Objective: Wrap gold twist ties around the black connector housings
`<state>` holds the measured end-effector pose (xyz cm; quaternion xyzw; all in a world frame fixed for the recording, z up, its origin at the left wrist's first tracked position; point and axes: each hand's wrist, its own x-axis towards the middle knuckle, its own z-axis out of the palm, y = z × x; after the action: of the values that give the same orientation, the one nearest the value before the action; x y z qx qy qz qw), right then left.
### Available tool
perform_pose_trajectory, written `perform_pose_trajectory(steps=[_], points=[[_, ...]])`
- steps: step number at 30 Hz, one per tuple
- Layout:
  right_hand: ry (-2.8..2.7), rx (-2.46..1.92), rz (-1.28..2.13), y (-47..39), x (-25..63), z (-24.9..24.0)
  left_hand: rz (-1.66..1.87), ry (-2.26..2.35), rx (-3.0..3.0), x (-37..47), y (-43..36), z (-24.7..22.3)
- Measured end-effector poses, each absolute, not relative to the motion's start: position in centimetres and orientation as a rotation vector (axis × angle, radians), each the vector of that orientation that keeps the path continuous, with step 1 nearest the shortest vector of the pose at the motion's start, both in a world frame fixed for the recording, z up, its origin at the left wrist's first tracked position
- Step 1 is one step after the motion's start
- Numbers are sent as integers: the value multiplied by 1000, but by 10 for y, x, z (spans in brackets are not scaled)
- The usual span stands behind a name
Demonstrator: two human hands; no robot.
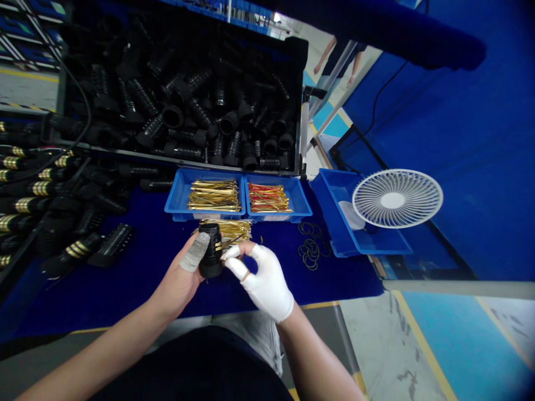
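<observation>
My left hand (184, 273), with a grey cover on its thumb, is closed around a black ribbed cylinder (211, 253) held upright. My right hand (263, 278), in a white glove with bare fingertips, pinches the end of a thin gold strip (221, 245) at the cylinder's right side. How far that strip goes into the cylinder is hidden by my fingers. Just beyond my hands, a pile of gold strips (238, 229) lies on the blue table surface (154, 250). Behind it stand a blue bin of gold strips (179, 192) and another of red and gold strips (301, 201).
A large black crate (301, 111) full of ribbed cylinders stands at the back. Cylinders with gold bands (79, 247) lie at left. Black rings (309, 253) lie at right, near a blue tray (343, 239) and white fan (393, 199). Another person (338, 58) is behind.
</observation>
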<state>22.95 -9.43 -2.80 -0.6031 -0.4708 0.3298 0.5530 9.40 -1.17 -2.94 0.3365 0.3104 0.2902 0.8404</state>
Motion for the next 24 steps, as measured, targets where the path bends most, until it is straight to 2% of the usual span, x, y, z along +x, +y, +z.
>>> perform_pose_trajectory(steps=[8, 15, 18, 24], points=[[-1161, -1585, 716, -91, 225, -26, 634, 667, 816, 88, -15, -37], [-1139, -1445, 805, -90, 223, -30, 718, 784, 1231, 88, -11, -21], [-1086, -1446, 722, -91, 230, -36, 704, 755, 1073, 88, -9, -22], [-604, -1422, 656, -98, 261, -49, 565, 722, 683, 83, 1, -26]])
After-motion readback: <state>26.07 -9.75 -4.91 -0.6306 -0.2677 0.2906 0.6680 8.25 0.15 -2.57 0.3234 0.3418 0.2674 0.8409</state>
